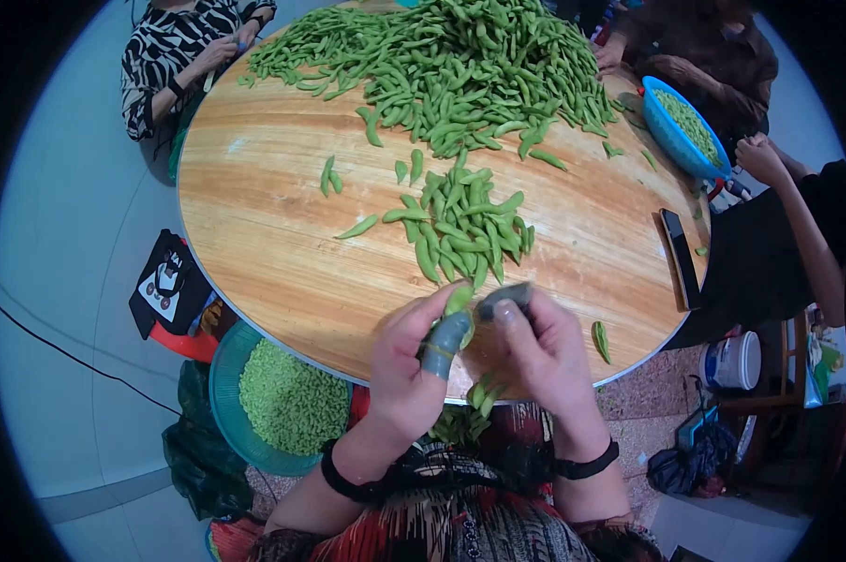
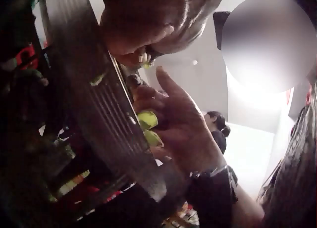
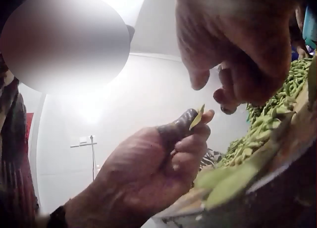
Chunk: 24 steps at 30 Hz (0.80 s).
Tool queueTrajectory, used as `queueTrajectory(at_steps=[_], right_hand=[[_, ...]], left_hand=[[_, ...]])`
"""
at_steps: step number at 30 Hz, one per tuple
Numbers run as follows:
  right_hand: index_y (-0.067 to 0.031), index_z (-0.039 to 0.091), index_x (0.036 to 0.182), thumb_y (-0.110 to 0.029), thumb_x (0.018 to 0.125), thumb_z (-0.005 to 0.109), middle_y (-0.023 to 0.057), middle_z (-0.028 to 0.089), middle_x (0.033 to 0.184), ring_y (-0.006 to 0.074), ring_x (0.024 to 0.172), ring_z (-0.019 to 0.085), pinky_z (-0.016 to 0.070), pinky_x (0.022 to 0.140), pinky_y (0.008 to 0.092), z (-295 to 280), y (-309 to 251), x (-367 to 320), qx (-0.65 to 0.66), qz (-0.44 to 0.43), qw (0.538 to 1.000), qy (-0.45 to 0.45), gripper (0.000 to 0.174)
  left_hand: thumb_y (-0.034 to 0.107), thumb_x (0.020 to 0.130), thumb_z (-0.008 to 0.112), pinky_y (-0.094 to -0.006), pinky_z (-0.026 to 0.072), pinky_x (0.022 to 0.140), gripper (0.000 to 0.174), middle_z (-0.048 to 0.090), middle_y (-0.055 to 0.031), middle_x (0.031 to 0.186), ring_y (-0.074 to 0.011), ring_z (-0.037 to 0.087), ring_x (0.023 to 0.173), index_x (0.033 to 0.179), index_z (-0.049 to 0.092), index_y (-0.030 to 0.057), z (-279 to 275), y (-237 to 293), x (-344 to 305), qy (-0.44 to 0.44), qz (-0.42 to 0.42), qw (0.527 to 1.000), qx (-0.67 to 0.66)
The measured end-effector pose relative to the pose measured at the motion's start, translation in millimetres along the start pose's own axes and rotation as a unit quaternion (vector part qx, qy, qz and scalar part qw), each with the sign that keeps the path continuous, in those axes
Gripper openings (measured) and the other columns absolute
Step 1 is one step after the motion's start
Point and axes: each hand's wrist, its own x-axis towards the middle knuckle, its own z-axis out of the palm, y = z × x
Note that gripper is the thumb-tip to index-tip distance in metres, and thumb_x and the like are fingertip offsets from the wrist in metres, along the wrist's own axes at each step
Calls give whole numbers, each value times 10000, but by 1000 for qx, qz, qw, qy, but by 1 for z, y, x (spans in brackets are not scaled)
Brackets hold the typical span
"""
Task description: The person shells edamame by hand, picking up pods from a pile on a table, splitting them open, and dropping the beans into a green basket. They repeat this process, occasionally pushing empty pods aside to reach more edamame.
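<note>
My left hand [image 1: 409,365], a grey cover on its thumb, pinches a green soybean pod [image 1: 459,300] above the front of the round table [image 1: 273,272]. In the right wrist view, that pod [image 3: 197,117] stands between the covered thumb and the fingertips. Close on its right, my right hand [image 1: 547,351] has a grey cover on one finger. Its thumb stands apart from the bent fingers in both wrist views, with nothing seen between them. A small heap of pods [image 1: 465,225] lies just beyond both hands. Several pods [image 1: 484,393] lie at the table's near edge, under the right hand.
A large mound of pods [image 1: 479,66] covers the table's far side. A blue basket of shelled beans [image 1: 655,122] and a phone [image 1: 681,260] are on the right. Below left stands a green basket [image 1: 224,393] of shelled beans. Other people sit around the table.
</note>
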Motion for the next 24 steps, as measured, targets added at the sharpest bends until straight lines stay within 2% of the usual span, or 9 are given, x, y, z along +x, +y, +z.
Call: queueTrajectory(at_steps=[2,6,15,17,20,21,22,23,24], right_hand=[[2,545,995,-140,900,559,-14,552,758,40,674,496,425,585,211,-4,-3,5,5,-99,994,45,171],[6,518,1073,-88,883,568,-9,570,846,49,759,530,447,652,218,-3,-4,6,95,-75,992,-45,218],[-27,521,1009,-70,899,520,-37,493,695,3,441,332,240,383,173,19,-5,-5,388,54,920,-7,119],[-32,519,1002,-69,901,515,-37,480,674,6,426,316,223,372,180,18,-3,-4,384,48,922,25,107],[-34,542,1054,-92,887,544,-10,550,736,50,499,455,358,441,198,-4,2,-2,362,23,931,-44,176],[-40,551,1088,-113,877,564,8,583,789,74,592,514,412,531,220,-21,-5,-2,142,-32,971,-191,224],[-46,560,1122,-134,866,584,25,615,842,98,684,573,466,622,242,-32,-12,-2,-90,-84,938,-323,271],[-62,564,1165,-168,844,614,43,632,933,114,848,581,460,783,267,-36,-22,-2,-127,-64,959,-245,342],[-61,573,1141,-168,835,620,60,637,850,111,772,587,470,721,258,-40,-11,7,-167,-92,976,-102,328]], left_hand=[[58,844,580,-261,450,582,406,631,-57,839,-124,582,676,1242,514,22,-3,3,5,-39,248,930,267],[36,810,592,-306,484,665,425,641,-115,846,-217,622,728,1229,529,18,2,18,-4,-57,222,932,280],[-15,742,616,-264,458,582,373,608,-87,844,-189,589,648,1109,584,47,11,4,-6,-45,364,900,234],[-5,823,558,-176,374,517,213,567,-19,770,-75,491,594,1034,553,24,23,4,-14,-4,82,991,-109],[49,870,512,-139,310,487,124,528,-4,778,-40,434,585,993,526,53,4,-10,1,44,104,993,25],[49,870,512,-139,310,487,124,528,-4,778,-40,434,585,993,526,53,-3,-3,4,43,104,993,25],[71,881,493,-135,301,479,84,524,-14,784,-41,430,589,958,522,57,-11,6,8,56,33,995,-74],[93,891,475,-131,293,472,62,520,-24,791,-41,427,594,924,518,62,-14,11,9,69,-40,982,-173],[93,891,475,-131,293,472,62,520,-24,791,-41,427,594,924,518,62,-14,10,6,69,-44,981,-174]])
